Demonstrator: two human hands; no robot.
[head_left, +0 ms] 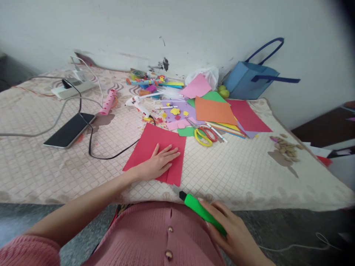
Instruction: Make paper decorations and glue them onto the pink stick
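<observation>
At the left of the frame, a dark-screened phone [70,130] lies on the patterned cloth [238,159], with a white power strip [73,89] above it in the upper left. A black cord [100,159] runs from the strip across the phone's upper corner to the left edge of the red sheet. Further right, a pink roll [108,102] lies by itself; a white glue gun [141,108] rests just above the red sheet.

The red sheet [149,142] lies flat at centre, directly beneath the left hand [158,162]. That hand is palm down, fingers extended and slightly spread, thumb apart, pressing on the sheet and gripping nothing.

At lower centre, the green cutter [203,213] points up and left, its blade [176,190] exposed and just beside the sheet's lower right corner; contact between blade and sheet cannot be determined. The right hand [231,227], lower right of centre, has its fingers closed around the cutter's handle.

Above the cutter lie scissors [197,128] with yellow and red handles, and to their right an orange sheet [215,110] on stacked paper. A blue bag [244,82] stands upper right; a pile of small tan pieces [287,149] lies at the right.
</observation>
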